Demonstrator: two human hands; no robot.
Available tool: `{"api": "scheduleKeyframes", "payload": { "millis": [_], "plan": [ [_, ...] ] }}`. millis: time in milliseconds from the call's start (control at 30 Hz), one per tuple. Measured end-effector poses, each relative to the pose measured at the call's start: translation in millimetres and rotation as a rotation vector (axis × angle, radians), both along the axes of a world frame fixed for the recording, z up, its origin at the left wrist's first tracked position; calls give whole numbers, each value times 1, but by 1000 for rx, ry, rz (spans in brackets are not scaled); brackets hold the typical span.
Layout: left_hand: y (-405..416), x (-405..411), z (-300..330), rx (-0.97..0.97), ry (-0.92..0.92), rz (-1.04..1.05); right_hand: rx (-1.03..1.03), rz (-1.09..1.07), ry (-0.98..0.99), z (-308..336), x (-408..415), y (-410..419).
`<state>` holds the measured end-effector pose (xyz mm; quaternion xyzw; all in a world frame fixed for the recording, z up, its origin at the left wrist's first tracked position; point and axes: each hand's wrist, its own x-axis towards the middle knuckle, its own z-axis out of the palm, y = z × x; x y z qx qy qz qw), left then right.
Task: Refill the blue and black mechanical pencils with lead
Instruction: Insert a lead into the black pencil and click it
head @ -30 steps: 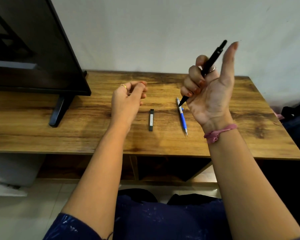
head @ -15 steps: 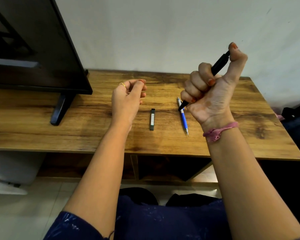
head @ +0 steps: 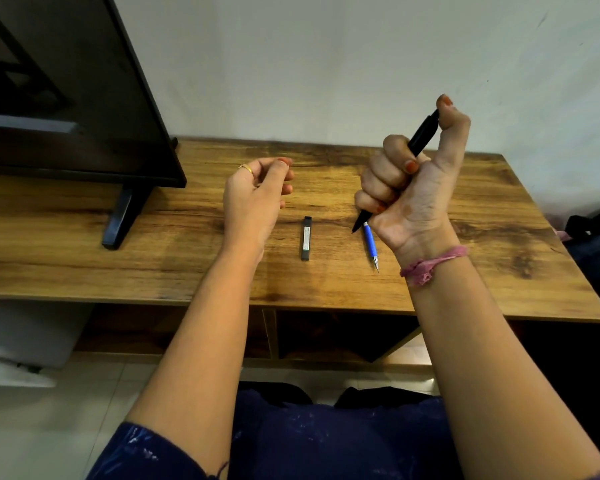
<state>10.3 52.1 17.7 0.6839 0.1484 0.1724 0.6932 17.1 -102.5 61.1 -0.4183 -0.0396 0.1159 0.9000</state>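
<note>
Both forearms bare, reaching fwd from bottom of frame, dark blue sleeves at elbows. Right hand [head: 409,188] raised, palm side toward camera, fingers curled in a fist round the black pencil [head: 420,136], thumb bent over w/ tip pressing on pencil's top end; pencil tip pokes out below the little finger. Pink band on right wrist. Left hand [head: 253,199] lower, held up loosely, fingers curled in toward thumb, holds nothing visible, gold ring on one finger
</note>
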Motion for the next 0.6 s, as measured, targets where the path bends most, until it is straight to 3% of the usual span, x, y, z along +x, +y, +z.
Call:
{"api": "scheduleKeyframes", "payload": {
  "millis": [600],
  "plan": [
    [-1, -1, 2, 13, -5, 4, -1, -3, -21, -4, 1, -2]
  ]
}}
